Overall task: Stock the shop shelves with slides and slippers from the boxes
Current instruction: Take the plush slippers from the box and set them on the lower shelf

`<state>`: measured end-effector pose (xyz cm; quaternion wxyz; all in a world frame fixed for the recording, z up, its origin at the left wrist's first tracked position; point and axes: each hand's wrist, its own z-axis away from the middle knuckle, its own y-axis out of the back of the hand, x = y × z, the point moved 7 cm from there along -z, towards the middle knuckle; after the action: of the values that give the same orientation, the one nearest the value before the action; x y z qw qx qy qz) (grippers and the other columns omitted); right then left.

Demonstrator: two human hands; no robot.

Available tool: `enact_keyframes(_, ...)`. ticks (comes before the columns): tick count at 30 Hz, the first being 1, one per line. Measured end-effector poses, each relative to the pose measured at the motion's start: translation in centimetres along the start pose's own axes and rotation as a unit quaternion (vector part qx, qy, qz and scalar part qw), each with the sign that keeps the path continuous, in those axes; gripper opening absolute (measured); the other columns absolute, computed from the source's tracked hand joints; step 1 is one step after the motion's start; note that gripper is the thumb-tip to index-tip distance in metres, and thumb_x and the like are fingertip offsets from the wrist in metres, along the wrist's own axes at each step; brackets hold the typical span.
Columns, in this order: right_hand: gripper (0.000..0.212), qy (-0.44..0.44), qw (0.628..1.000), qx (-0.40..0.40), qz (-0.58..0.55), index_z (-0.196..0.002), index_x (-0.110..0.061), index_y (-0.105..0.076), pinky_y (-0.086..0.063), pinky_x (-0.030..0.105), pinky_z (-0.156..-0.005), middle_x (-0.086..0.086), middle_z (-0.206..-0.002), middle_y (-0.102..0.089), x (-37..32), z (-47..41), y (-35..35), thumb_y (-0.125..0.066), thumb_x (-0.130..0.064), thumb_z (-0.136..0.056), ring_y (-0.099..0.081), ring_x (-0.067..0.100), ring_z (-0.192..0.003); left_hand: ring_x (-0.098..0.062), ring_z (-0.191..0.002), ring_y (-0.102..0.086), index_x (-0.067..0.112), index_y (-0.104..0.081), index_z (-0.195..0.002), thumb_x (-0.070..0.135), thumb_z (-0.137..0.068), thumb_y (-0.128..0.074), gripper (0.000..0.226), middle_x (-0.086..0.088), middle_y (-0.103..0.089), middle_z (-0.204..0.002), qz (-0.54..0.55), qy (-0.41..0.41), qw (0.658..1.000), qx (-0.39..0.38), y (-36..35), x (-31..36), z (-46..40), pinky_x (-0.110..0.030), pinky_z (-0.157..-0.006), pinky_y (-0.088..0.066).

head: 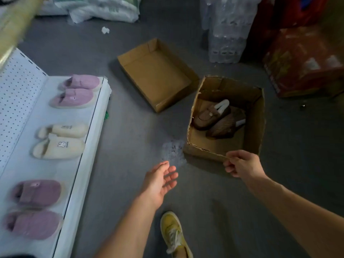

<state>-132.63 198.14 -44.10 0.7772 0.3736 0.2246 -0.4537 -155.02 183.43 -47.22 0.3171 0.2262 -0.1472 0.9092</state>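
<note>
A cardboard box [255, 116] stands on the grey floor right of centre, holding a pair of brown slippers [217, 118]. My right hand [242, 162] pinches the box's near rim. My left hand [160, 181] hovers open above the floor, palm up, left of the box. On the white shelf [89, 146] at the left lie three pairs: light pink slippers [78, 91] at the far end, cream slippers [61, 141] in the middle, darker pink slippers [35, 207] nearest me.
An empty flat cardboard tray [154, 73] lies on the floor beyond the box. Wrapped water bottles [227, 34], red cartons [305, 60] and white sacks [100, 8] line the back. My yellow shoe [173, 231] is at the bottom. A pegboard [16, 90] backs the shelf.
</note>
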Motion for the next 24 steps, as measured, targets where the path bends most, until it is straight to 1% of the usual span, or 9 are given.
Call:
enact_keyframes(6, 0.018, -0.048, 0.999, 0.014, -0.022, -0.101, -0.010, -0.061, -0.048, 0.030, -0.060, 0.017, -0.087, -0.066, -2.5, -6.1, -1.5, -0.044, -0.004, -0.100, -0.059, 0.022, -0.068, -0.021, -0.085, -0.068, 0.020, -0.063, -0.102, 0.019, -0.097, -0.058, 0.007, -0.006, -0.071, -0.095, -0.091, 0.000, 0.995, -0.040, -5.5, 5.3, -4.9, -0.035, -0.076, -0.054)
enact_keyframes(10, 0.018, -0.071, 0.997, 0.022, -0.028, -0.098, -0.010, -0.062, -0.048, 0.031, -0.060, 0.015, -0.084, -0.066, -2.5, -9.9, -1.6, -0.045, -0.005, -0.099, -0.059, 0.021, -0.066, -0.019, -0.083, -0.067, 0.019, -0.063, -0.105, 0.019, -0.098, -0.057, 0.010, -0.004, -0.071, -0.094, -0.125, 0.002, 0.991, -0.054, -8.8, 7.4, -8.3, -0.033, -0.072, -0.054)
enact_keyframes(12, 0.018, -0.081, 0.996, 0.023, -0.025, -0.096, -0.010, -0.062, -0.047, 0.029, -0.056, 0.013, -0.081, -0.065, -2.1, -12.0, -1.2, -0.045, -0.006, -0.099, -0.059, 0.020, -0.064, -0.019, -0.083, -0.067, 0.020, -0.063, -0.103, 0.019, -0.098, -0.056, 0.009, -0.004, -0.070, -0.094, -0.136, 0.006, 0.989, -0.062, -10.4, 7.9, -9.7, -0.033, -0.073, -0.053)
enact_keyframes(15, 0.016, -0.104, 0.994, 0.026, -0.027, -0.095, -0.009, -0.062, -0.044, 0.024, -0.050, 0.010, -0.077, -0.063, -0.9, -15.6, -0.1, -0.046, -0.009, -0.099, -0.056, 0.019, -0.061, -0.021, -0.091, -0.069, 0.021, -0.063, -0.108, 0.021, -0.098, -0.057, 0.012, -0.005, -0.071, -0.101, -0.160, 0.009, 0.985, -0.068, -12.3, 8.3, -12.1, -0.033, -0.075, -0.056)
enact_keyframes(17, 0.016, -0.123, 0.991, 0.028, -0.039, -0.094, -0.009, -0.062, -0.043, 0.026, -0.053, 0.010, -0.076, -0.063, 0.1, -18.2, 0.7, -0.047, -0.010, -0.099, -0.055, 0.020, -0.059, -0.021, -0.094, -0.069, 0.022, -0.063, -0.110, 0.022, -0.098, -0.057, 0.013, -0.005, -0.071, -0.104, -0.173, 0.011, 0.982, -0.075, -13.5, 8.6, -13.7, -0.033, -0.075, -0.056)
enact_keyframes(20, 0.016, -0.157, 0.986, 0.019, -0.045, -0.095, -0.011, -0.062, -0.045, 0.030, -0.058, 0.011, -0.079, -0.063, 1.5, -22.7, 1.6, -0.046, -0.009, -0.099, -0.056, 0.021, -0.063, -0.021, -0.094, -0.069, 0.023, -0.062, -0.111, 0.021, -0.099, -0.055, 0.014, -0.004, -0.072, -0.104, -0.199, 0.013, 0.977, -0.073, -15.9, 9.1, -16.9, -0.032, -0.075, -0.056)
enact_keyframes(22, 0.017, -0.176, 0.984, 0.005, -0.034, -0.095, -0.013, -0.061, -0.046, 0.030, -0.058, 0.009, -0.081, -0.063, 2.7, -26.6, 2.5, -0.045, -0.007, -0.099, -0.058, 0.021, -0.067, -0.020, -0.095, -0.069, 0.023, -0.062, -0.111, 0.021, -0.099, -0.054, 0.014, -0.004, -0.071, -0.105, -0.222, 0.016, 0.972, -0.071, -18.7, 8.7, -19.8, -0.033, -0.078, -0.056)
enact_keyframes(24, 0.016, -0.183, 0.983, -0.011, -0.026, -0.096, -0.014, -0.060, -0.046, 0.029, -0.058, 0.008, -0.081, -0.061, 2.9, -28.7, 2.6, -0.045, -0.006, -0.099, -0.057, 0.020, -0.067, -0.021, -0.097, -0.069, 0.024, -0.062, -0.112, 0.021, -0.099, -0.054, 0.015, -0.003, -0.071, -0.106, -0.247, 0.023, 0.966, -0.070, -20.4, 8.5, -21.5, -0.035, -0.083, -0.056)
